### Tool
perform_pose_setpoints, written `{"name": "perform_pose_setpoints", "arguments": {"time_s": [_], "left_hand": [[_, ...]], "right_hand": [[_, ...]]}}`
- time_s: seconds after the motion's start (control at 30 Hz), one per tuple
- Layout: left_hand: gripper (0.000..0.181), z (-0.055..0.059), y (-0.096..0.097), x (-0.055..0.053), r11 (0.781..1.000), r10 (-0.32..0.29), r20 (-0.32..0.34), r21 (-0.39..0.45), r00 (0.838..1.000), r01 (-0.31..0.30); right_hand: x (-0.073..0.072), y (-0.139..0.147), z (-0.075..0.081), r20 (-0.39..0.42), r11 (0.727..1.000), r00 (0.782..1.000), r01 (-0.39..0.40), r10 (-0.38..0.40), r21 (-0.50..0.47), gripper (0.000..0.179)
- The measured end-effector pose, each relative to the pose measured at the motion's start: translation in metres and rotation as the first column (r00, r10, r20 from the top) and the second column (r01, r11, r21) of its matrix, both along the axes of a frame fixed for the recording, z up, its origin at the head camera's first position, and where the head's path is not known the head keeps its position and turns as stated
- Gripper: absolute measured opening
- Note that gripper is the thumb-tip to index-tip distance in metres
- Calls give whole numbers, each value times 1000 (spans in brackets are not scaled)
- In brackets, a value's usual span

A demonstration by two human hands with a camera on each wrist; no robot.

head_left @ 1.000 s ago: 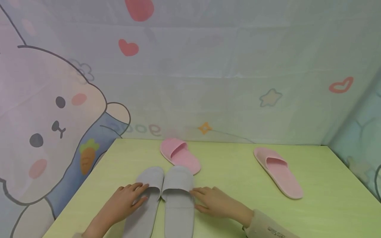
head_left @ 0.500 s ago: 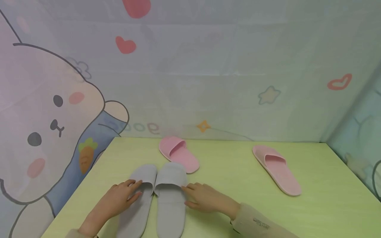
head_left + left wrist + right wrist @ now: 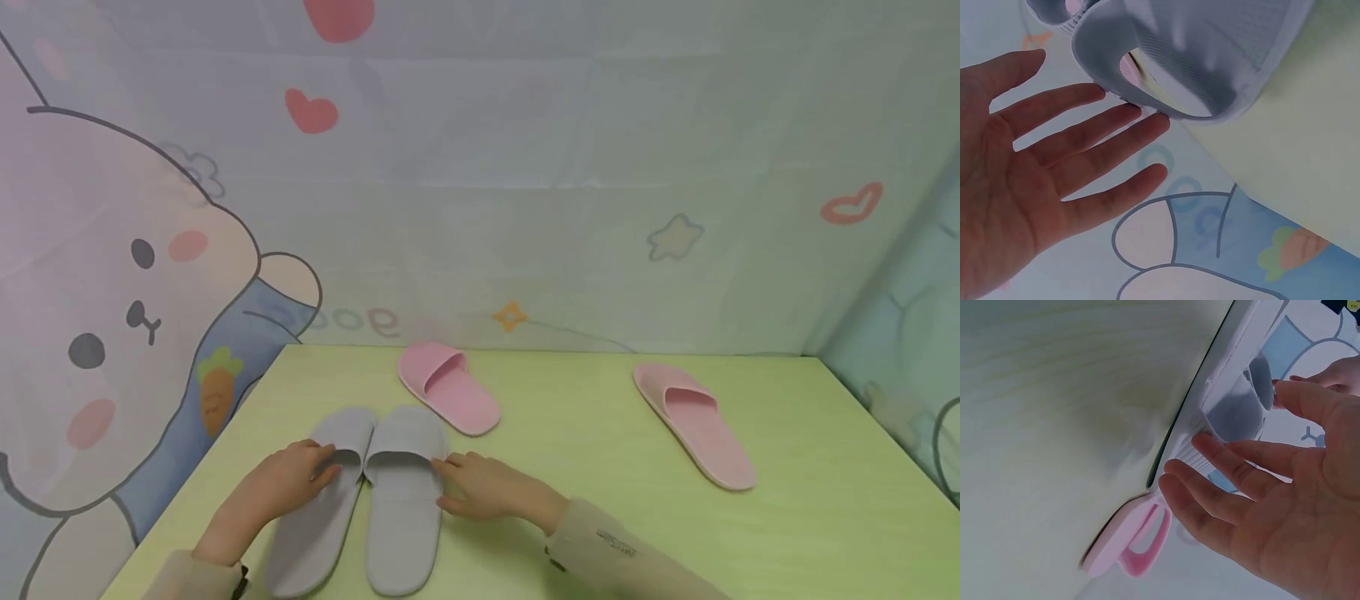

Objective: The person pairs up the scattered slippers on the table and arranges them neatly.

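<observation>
Two grey slippers lie side by side on the table, toes pointing away, their inner edges touching near the straps. On the left grey slipper (image 3: 311, 542), my left hand (image 3: 281, 483) touches the strap at its opening. The left wrist view shows its fingers (image 3: 1107, 147) extended, the tips against the edge of the grey strap (image 3: 1210, 37). My right hand (image 3: 495, 487) rests its fingertips on the outer side of the right grey slipper (image 3: 405, 533). In the right wrist view, the fingers (image 3: 1210, 494) are loosely extended along that slipper's side, not wrapped round it.
A pink slipper (image 3: 467, 402) lies just behind the grey pair, angled. Another pink slipper (image 3: 708, 437) lies farther right on the yellow-green table (image 3: 585, 417). A printed cloth backdrop (image 3: 525, 167) stands behind the table.
Both hands and the two grey slippers have moved left together across the table. The pink slippers have kept their places, while the head view has shifted slightly.
</observation>
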State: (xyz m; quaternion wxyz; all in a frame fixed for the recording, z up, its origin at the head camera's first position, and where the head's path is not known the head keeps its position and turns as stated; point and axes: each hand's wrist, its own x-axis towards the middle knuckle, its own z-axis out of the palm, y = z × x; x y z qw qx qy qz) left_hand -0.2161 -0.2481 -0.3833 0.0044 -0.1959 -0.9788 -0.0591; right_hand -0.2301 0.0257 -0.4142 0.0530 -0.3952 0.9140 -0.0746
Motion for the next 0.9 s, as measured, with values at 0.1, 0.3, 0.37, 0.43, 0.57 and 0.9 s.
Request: {"name": "perform_pose_setpoints", "arguments": {"time_s": [0.1,0.3,0.37,0.43,0.57,0.9], "left_hand": [[32,0,-3,-4,1000,-9,-8,2,1000,9],[33,2,-5,-8,1000,-15,17,9,1000,15],[34,3,-5,-8,1000,-11,30,12,999,10],[34,4,-4,-9,1000,-6,42,14,999,6],[36,5,-2,-9,1000,11,56,14,998,-12],[40,15,19,-7,998,-32,24,52,999,30]], "right_hand": [[-2,-4,1,3,1000,1000,15,-15,10,55],[-4,-10,3,38,999,998,48,-49,21,56],[-4,-10,3,61,998,997,55,-56,16,57],[-4,-9,1,81,999,995,54,-54,8,57],[-4,0,-2,124,998,991,56,-53,-16,57],[-4,38,1,179,992,980,106,-92,-70,56]]}}
